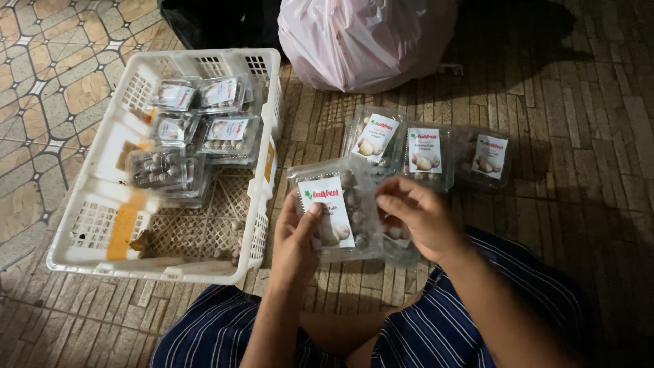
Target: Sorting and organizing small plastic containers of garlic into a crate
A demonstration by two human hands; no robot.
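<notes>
My left hand (298,235) grips a clear plastic clamshell box (340,204) of small round pale items, thumb pressed on its white paper label. My right hand (417,218) hovers over the box's right edge with fingers curled, touching or just above it. Another clear box (398,245) lies partly hidden under that hand. Three labelled clear boxes (426,153) lie in a row on the tiled floor just beyond my hands.
A white slotted plastic crate (102,252) stands on the left, holding several more labelled clear boxes (197,126) at its far end. A tied pink plastic bag (361,37) sits at the back. My legs in blue striped cloth (443,327) are folded below.
</notes>
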